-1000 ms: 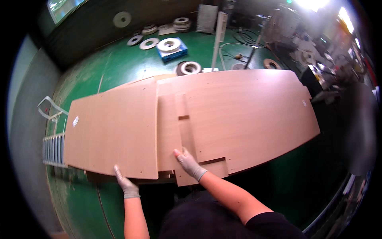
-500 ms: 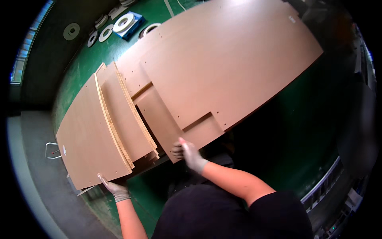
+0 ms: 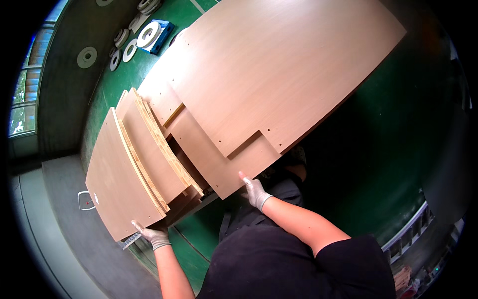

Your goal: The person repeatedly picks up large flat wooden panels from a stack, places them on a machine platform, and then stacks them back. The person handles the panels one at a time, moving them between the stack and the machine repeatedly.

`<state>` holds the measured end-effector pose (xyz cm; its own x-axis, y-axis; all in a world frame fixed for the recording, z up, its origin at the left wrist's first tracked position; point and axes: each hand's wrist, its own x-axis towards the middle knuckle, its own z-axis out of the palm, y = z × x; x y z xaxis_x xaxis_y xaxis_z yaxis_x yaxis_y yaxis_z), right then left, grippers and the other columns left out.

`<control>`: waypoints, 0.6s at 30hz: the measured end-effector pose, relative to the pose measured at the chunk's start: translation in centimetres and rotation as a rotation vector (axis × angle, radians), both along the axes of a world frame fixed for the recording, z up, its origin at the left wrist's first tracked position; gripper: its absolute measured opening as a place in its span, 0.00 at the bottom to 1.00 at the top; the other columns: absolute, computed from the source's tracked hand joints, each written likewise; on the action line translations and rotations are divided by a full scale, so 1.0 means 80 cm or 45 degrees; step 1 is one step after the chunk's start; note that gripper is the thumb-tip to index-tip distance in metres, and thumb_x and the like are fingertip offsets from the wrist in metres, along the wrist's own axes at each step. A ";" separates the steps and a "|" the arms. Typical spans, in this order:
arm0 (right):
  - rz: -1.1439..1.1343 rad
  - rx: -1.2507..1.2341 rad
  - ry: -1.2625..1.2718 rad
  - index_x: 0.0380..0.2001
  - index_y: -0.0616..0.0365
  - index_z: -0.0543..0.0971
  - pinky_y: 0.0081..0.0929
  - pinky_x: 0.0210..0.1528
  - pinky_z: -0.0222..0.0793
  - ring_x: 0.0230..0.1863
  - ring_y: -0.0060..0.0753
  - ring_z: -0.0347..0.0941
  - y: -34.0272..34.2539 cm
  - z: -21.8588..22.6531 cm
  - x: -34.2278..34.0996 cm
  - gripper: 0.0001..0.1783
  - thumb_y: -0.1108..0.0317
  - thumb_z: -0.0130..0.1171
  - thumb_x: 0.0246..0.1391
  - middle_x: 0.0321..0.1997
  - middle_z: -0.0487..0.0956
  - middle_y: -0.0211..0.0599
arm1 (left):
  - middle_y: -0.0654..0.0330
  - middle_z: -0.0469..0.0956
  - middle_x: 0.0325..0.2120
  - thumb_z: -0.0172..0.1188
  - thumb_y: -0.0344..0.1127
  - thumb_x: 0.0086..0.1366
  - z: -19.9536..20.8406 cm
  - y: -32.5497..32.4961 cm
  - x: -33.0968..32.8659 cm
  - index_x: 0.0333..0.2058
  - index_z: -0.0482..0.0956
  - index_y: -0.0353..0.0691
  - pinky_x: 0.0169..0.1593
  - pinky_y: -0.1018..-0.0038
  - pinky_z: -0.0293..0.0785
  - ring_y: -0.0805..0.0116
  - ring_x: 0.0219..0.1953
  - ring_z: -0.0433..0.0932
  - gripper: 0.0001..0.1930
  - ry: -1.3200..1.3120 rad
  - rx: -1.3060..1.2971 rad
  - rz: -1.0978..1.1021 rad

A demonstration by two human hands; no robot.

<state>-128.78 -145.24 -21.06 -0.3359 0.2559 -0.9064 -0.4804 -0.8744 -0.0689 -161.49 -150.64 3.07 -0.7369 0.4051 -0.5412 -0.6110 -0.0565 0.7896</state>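
My left hand (image 3: 153, 234), in a light glove, grips the near edge of a curved-looking wood panel (image 3: 117, 182), thumb on top and fingers hidden beneath. My right hand (image 3: 256, 194), gloved too, holds the near edge of a lower wood panel (image 3: 226, 174) in the same way. That panel lies under a large notched panel (image 3: 284, 74) with small drilled holes. Between the two hands, another panel (image 3: 149, 149) with a pale layered edge sits partly beneath the left one.
White rolls of strip (image 3: 149, 34) lie on the green floor (image 3: 107, 87) at the far left, one on a blue box (image 3: 164, 39). A white bent metal handle (image 3: 83, 200) sticks out beyond the left panel. A ladder-like frame (image 3: 411, 231) stands at the lower right.
My right hand has shifted rightward from near the lower panel's corner and now clasps its edge. My left hand stays on the left panel. The whole view has shifted slightly.
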 end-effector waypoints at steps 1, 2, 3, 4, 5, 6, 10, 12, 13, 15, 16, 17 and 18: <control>-0.018 -0.007 0.054 0.70 0.49 0.75 0.64 0.69 0.63 0.72 0.44 0.68 0.001 -0.002 -0.005 0.38 0.42 0.70 0.63 0.71 0.76 0.35 | 0.61 0.71 0.70 0.51 0.76 0.69 0.001 0.001 0.001 0.73 0.68 0.54 0.72 0.46 0.66 0.50 0.70 0.68 0.44 -0.002 -0.005 0.012; -0.036 0.017 0.044 0.70 0.51 0.76 0.60 0.69 0.64 0.71 0.42 0.70 0.001 -0.005 -0.008 0.38 0.43 0.70 0.63 0.70 0.77 0.35 | 0.61 0.71 0.70 0.51 0.76 0.69 0.002 0.003 0.002 0.73 0.68 0.53 0.72 0.46 0.66 0.50 0.70 0.68 0.44 -0.009 -0.010 0.044; -0.048 0.031 0.047 0.69 0.53 0.76 0.55 0.69 0.66 0.70 0.41 0.71 0.001 -0.009 -0.011 0.38 0.43 0.70 0.64 0.70 0.77 0.36 | 0.59 0.70 0.72 0.51 0.73 0.72 0.002 0.003 0.003 0.73 0.68 0.50 0.77 0.48 0.57 0.50 0.73 0.65 0.42 -0.012 0.038 0.055; -0.096 0.053 0.058 0.69 0.55 0.77 0.51 0.69 0.67 0.69 0.39 0.72 0.002 -0.015 -0.013 0.38 0.43 0.70 0.64 0.70 0.77 0.37 | 0.59 0.70 0.72 0.51 0.73 0.72 0.002 0.004 0.003 0.73 0.68 0.50 0.77 0.48 0.57 0.49 0.73 0.65 0.42 -0.001 0.010 0.098; -0.030 0.129 -0.044 0.67 0.58 0.78 0.46 0.68 0.68 0.68 0.38 0.73 0.002 -0.021 -0.015 0.38 0.43 0.70 0.64 0.68 0.79 0.38 | 0.59 0.70 0.72 0.51 0.73 0.72 0.002 0.004 0.003 0.73 0.68 0.50 0.78 0.48 0.57 0.49 0.73 0.65 0.42 0.006 0.017 0.086; 0.004 0.216 -0.139 0.66 0.61 0.78 0.40 0.67 0.69 0.66 0.36 0.74 0.002 -0.027 -0.017 0.38 0.44 0.70 0.65 0.66 0.80 0.39 | 0.59 0.70 0.72 0.51 0.73 0.71 0.002 0.004 0.003 0.74 0.68 0.50 0.78 0.48 0.57 0.49 0.73 0.65 0.42 -0.002 0.052 0.059; 0.140 0.348 -0.433 0.54 0.73 0.85 0.30 0.65 0.71 0.61 0.46 0.81 -0.005 -0.043 -0.022 0.45 0.33 0.70 0.59 0.57 0.85 0.57 | 0.59 0.70 0.72 0.52 0.73 0.71 0.000 0.000 0.000 0.74 0.68 0.50 0.77 0.49 0.58 0.48 0.72 0.66 0.43 -0.015 0.070 0.028; 0.161 0.443 -0.470 0.54 0.73 0.85 0.33 0.64 0.72 0.60 0.49 0.81 -0.007 -0.045 -0.024 0.47 0.30 0.67 0.60 0.56 0.85 0.59 | 0.59 0.69 0.72 0.52 0.74 0.70 0.000 -0.002 -0.001 0.74 0.68 0.50 0.77 0.49 0.58 0.48 0.72 0.66 0.44 0.028 0.064 0.008; 0.175 0.463 -0.488 0.54 0.74 0.84 0.34 0.63 0.72 0.60 0.50 0.82 -0.007 -0.045 -0.024 0.48 0.29 0.65 0.60 0.56 0.85 0.60 | 0.59 0.69 0.72 0.52 0.74 0.70 0.000 -0.003 -0.002 0.74 0.68 0.50 0.77 0.49 0.58 0.48 0.72 0.65 0.44 0.034 0.057 0.005; 0.190 0.472 -0.536 0.53 0.74 0.84 0.36 0.62 0.74 0.59 0.52 0.82 -0.006 -0.041 -0.021 0.50 0.27 0.63 0.61 0.55 0.85 0.63 | 0.59 0.70 0.72 0.52 0.74 0.70 -0.001 -0.005 -0.003 0.74 0.68 0.51 0.77 0.49 0.59 0.48 0.72 0.66 0.44 -0.037 0.074 0.015; 0.323 0.539 -0.591 0.53 0.74 0.84 0.37 0.61 0.74 0.57 0.52 0.83 -0.005 -0.040 -0.016 0.51 0.25 0.60 0.61 0.53 0.85 0.63 | 0.59 0.70 0.72 0.52 0.74 0.70 -0.001 -0.005 -0.003 0.74 0.68 0.50 0.77 0.48 0.59 0.48 0.72 0.66 0.44 -0.023 0.065 -0.008; 0.444 0.575 -0.646 0.52 0.74 0.85 0.38 0.60 0.75 0.56 0.53 0.83 -0.004 -0.037 -0.011 0.52 0.24 0.58 0.62 0.52 0.85 0.63 | 0.59 0.70 0.71 0.52 0.74 0.70 -0.002 -0.006 -0.004 0.73 0.68 0.50 0.76 0.48 0.60 0.48 0.72 0.66 0.44 -0.036 0.072 -0.014; 0.591 0.563 -0.702 0.52 0.74 0.85 0.38 0.59 0.76 0.55 0.53 0.84 -0.002 -0.035 -0.003 0.52 0.23 0.55 0.63 0.50 0.86 0.64 | 0.59 0.70 0.71 0.53 0.74 0.70 -0.002 -0.007 -0.004 0.73 0.68 0.50 0.76 0.48 0.60 0.48 0.72 0.66 0.44 -0.050 0.096 -0.018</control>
